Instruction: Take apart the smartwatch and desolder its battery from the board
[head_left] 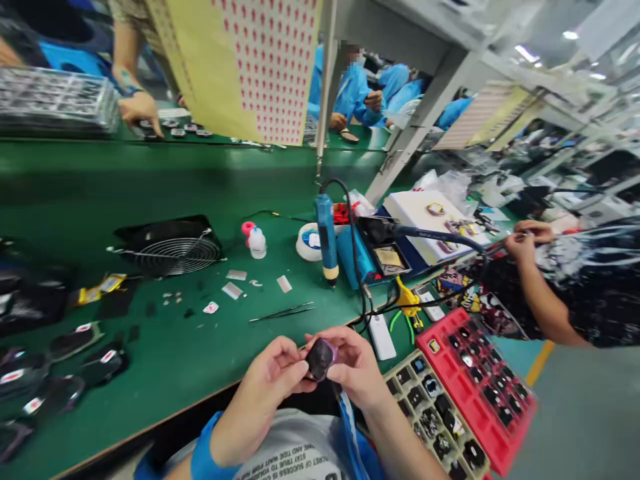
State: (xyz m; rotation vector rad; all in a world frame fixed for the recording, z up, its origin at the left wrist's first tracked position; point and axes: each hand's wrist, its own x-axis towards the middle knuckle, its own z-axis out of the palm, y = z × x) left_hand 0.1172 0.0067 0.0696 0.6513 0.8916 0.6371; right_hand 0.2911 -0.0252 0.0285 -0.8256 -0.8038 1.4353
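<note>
— How is the small dark piece (320, 360) held?

— At lower centre, the left hand (265, 387) and right hand (360, 367) both grasp its edges, probably keeping its broad face visible.

— And the tweezers (283, 312)?

— Just beyond, on the table (165, 380), likely for easy reach. The blue screwdriver (326, 240) hangs near centre, perhaps likewise.

— Anything in the way?

— Its black cable (355, 233) loops alongside and could snag a reach rightward. The red tray (523, 427) sits lower right.

The smooth green tabletop (165, 360) is showing a soft gloss, the silver wire fan guard (181, 256) is gleaming like metal, and the red plastic tray (517, 440) is shining.
</note>
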